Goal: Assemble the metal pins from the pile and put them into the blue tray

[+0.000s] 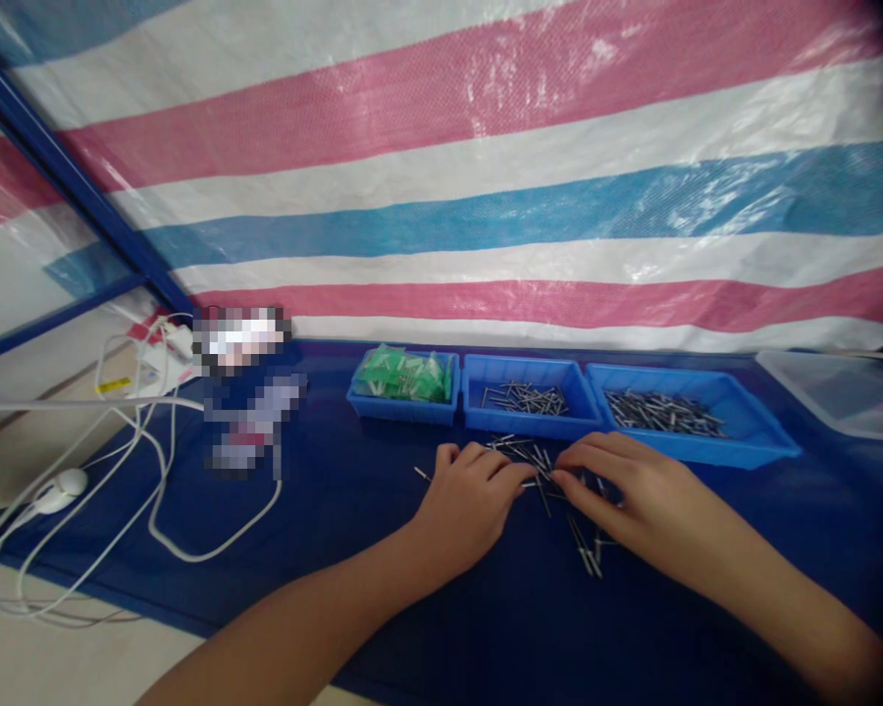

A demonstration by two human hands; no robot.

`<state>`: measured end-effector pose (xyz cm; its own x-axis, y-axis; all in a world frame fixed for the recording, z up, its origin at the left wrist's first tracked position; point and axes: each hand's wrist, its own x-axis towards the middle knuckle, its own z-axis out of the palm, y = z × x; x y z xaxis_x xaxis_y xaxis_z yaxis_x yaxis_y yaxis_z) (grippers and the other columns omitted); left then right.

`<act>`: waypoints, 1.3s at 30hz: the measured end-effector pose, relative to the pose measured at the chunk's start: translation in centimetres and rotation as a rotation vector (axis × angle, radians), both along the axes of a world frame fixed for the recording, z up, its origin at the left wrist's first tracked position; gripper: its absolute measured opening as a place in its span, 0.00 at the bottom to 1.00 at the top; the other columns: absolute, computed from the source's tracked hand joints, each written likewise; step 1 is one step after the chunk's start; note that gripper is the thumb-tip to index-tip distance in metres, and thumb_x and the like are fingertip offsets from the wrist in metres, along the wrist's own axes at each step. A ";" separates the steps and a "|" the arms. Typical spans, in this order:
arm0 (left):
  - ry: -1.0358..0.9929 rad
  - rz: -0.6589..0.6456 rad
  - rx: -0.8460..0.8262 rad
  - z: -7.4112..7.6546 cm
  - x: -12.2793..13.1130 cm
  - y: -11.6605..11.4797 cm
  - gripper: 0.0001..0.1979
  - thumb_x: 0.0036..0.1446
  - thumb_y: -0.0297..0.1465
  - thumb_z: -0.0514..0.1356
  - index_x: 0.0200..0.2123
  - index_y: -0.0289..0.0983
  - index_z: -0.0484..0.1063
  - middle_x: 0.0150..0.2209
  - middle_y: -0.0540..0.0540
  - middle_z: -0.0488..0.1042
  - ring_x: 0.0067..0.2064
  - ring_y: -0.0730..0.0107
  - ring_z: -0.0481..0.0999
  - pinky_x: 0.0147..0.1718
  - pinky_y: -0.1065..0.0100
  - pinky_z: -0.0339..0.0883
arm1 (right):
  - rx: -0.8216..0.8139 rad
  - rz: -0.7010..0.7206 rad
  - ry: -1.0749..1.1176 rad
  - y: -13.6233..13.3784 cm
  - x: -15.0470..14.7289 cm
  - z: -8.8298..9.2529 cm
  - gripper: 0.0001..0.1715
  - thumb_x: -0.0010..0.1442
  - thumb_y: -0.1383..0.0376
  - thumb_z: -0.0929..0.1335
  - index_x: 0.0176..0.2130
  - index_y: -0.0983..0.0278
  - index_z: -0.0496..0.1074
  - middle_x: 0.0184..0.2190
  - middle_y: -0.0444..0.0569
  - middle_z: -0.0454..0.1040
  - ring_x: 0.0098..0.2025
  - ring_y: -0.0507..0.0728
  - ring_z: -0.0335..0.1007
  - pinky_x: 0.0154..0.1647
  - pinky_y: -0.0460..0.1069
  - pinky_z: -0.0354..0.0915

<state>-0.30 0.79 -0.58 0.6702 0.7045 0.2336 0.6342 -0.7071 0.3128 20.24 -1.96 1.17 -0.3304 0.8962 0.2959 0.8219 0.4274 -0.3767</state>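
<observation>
A loose pile of thin metal pins with thicker heads, looking like blind rivets (584, 549), lies on the dark blue table in front of the bins. My left hand (465, 500) rests at the pile's left side, fingers curled down and thumb side toward the rivets; what its fingertips grip is hidden. From the right, my right hand (633, 490) reaches into the same pile, with thumb and index finger nearly together at a rivet. The two hands' fingertips are close to each other but apart. Some rivets are partly covered by my right hand.
Behind the pile stand three blue bins: one with green plastic packets (401, 375), a middle bin (534, 424) with rivets, and a right bin (761, 436) with more. A clear plastic lid or tray (831, 397) lies right. White cables (169, 534) loop at left near blurred items. Striped sheeting (448, 167) hangs behind.
</observation>
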 end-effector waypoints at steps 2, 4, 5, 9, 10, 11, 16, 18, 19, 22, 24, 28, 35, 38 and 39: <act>-0.054 0.016 -0.048 0.2 0.0 0.0 0.12 0.66 0.31 0.54 0.51 0.44 0.70 0.46 0.48 0.76 0.47 0.64 0.70 0.43 0.60 0.55 | -0.005 0.002 0.038 -0.1 -0.2 -0.1 0.12 0.63 0.61 0.64 0.42 0.61 0.74 0.38 0.52 0.76 0.40 0.59 0.73 0.41 0.54 0.69; -0.137 0.043 -0.108 0.4 0.0 0.0 0.12 0.66 0.32 0.53 0.51 0.44 0.70 0.46 0.48 0.76 0.49 0.64 0.70 0.44 0.61 0.57 | -0.043 0.015 0.097 -0.1 -0.4 -0.1 0.13 0.63 0.60 0.64 0.45 0.61 0.74 0.39 0.51 0.77 0.37 0.57 0.74 0.37 0.52 0.69; -0.179 0.054 -0.136 0.5 0.0 0.1 0.12 0.66 0.32 0.54 0.51 0.44 0.70 0.46 0.48 0.76 0.49 0.64 0.70 0.45 0.61 0.58 | -0.072 0.027 0.132 -0.1 -0.6 0.0 0.13 0.63 0.60 0.64 0.44 0.60 0.74 0.39 0.51 0.77 0.35 0.56 0.74 0.35 0.51 0.69; -0.312 0.040 -0.194 0.7 -0.1 0.1 0.12 0.64 0.31 0.55 0.50 0.43 0.70 0.45 0.49 0.77 0.49 0.65 0.71 0.47 0.61 0.59 | -0.165 0.044 0.282 0.0 -1.1 0.2 0.13 0.65 0.58 0.63 0.38 0.58 0.75 0.36 0.48 0.78 0.34 0.56 0.73 0.34 0.49 0.69; -0.336 0.029 -0.199 0.7 -0.1 0.1 0.12 0.64 0.30 0.55 0.50 0.43 0.71 0.44 0.49 0.77 0.48 0.65 0.72 0.47 0.62 0.60 | -0.179 0.032 0.314 0.0 -1.2 0.1 0.13 0.65 0.58 0.63 0.37 0.58 0.75 0.35 0.48 0.77 0.35 0.56 0.73 0.34 0.50 0.69; -0.357 0.020 -0.202 0.7 -0.1 0.0 0.11 0.64 0.30 0.56 0.49 0.42 0.71 0.44 0.49 0.77 0.48 0.65 0.72 0.47 0.62 0.60 | -0.189 0.015 0.343 0.0 -1.3 0.1 0.13 0.64 0.57 0.63 0.36 0.58 0.74 0.34 0.47 0.77 0.35 0.56 0.73 0.35 0.50 0.69; -0.408 0.012 -0.215 0.8 -0.1 0.1 0.12 0.62 0.33 0.58 0.49 0.40 0.71 0.42 0.48 0.78 0.46 0.64 0.73 0.45 0.64 0.61 | -0.217 -0.052 0.452 -0.3 -1.5 -0.3 0.13 0.63 0.55 0.64 0.37 0.59 0.74 0.33 0.48 0.77 0.36 0.57 0.73 0.36 0.50 0.69; -0.400 0.026 -0.226 0.9 -0.1 0.2 0.10 0.62 0.34 0.58 0.45 0.40 0.73 0.41 0.48 0.78 0.45 0.65 0.73 0.45 0.64 0.61 | -0.219 -0.092 0.505 -0.4 -1.5 -0.4 0.14 0.62 0.54 0.65 0.37 0.60 0.74 0.34 0.48 0.77 0.36 0.57 0.73 0.35 0.50 0.69; -0.395 0.029 -0.234 1.0 -0.1 0.3 0.08 0.62 0.34 0.58 0.43 0.40 0.74 0.40 0.48 0.78 0.44 0.65 0.74 0.44 0.64 0.61 | -0.218 -0.112 0.536 -0.5 -1.5 -0.3 0.14 0.62 0.54 0.65 0.37 0.60 0.74 0.34 0.48 0.77 0.36 0.57 0.73 0.34 0.49 0.69; -0.425 0.045 -0.263 1.3 -0.2 0.3 0.07 0.62 0.34 0.58 0.37 0.39 0.75 0.36 0.49 0.78 0.40 0.67 0.74 0.42 0.66 0.62 | -0.230 -0.145 0.611 -0.6 -1.5 -0.2 0.15 0.61 0.53 0.65 0.37 0.61 0.74 0.35 0.49 0.77 0.36 0.57 0.73 0.32 0.48 0.68; -0.492 0.076 -0.289 1.4 -0.2 0.3 0.08 0.62 0.34 0.58 0.36 0.38 0.75 0.35 0.49 0.78 0.39 0.68 0.74 0.40 0.67 0.63 | -0.257 -0.138 0.620 -0.6 -1.5 -0.1 0.15 0.61 0.53 0.65 0.37 0.61 0.74 0.34 0.48 0.76 0.35 0.56 0.72 0.32 0.48 0.67; -0.609 0.134 -0.372 1.5 -0.2 0.2 0.08 0.61 0.34 0.59 0.35 0.36 0.75 0.35 0.48 0.77 0.37 0.70 0.74 0.39 0.70 0.64 | -0.341 -0.099 0.607 -0.5 -1.8 -0.1 0.14 0.61 0.55 0.65 0.35 0.61 0.73 0.31 0.47 0.74 0.33 0.55 0.69 0.32 0.48 0.65; -0.683 0.148 -0.505 1.5 -0.1 0.2 0.08 0.60 0.34 0.59 0.35 0.35 0.74 0.33 0.49 0.76 0.34 0.72 0.72 0.35 0.72 0.63 | -0.597 -0.032 0.737 -0.1 -2.5 0.3 0.19 0.59 0.51 0.66 0.37 0.64 0.73 0.23 0.44 0.70 0.24 0.51 0.64 0.24 0.46 0.59; -0.721 0.137 -0.536 1.4 -0.2 0.3 0.08 0.60 0.34 0.59 0.35 0.35 0.74 0.33 0.49 0.76 0.33 0.72 0.72 0.34 0.72 0.63 | -0.627 -0.029 0.775 0.0 -2.7 0.5 0.19 0.57 0.51 0.67 0.36 0.65 0.73 0.23 0.44 0.70 0.23 0.50 0.62 0.22 0.46 0.56; -0.731 0.132 -0.539 1.3 -0.2 0.3 0.08 0.60 0.34 0.59 0.35 0.35 0.74 0.33 0.49 0.76 0.34 0.72 0.72 0.34 0.72 0.63 | -0.635 -0.031 0.786 0.0 -2.7 0.4 0.19 0.57 0.51 0.67 0.36 0.65 0.73 0.23 0.44 0.71 0.23 0.50 0.62 0.22 0.46 0.56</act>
<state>-0.48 1.10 0.76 0.3915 0.9013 0.1856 0.2142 -0.2854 0.9342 17.52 -1.94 1.61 -0.2208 0.9684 -0.1155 0.2502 -0.0582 -0.9664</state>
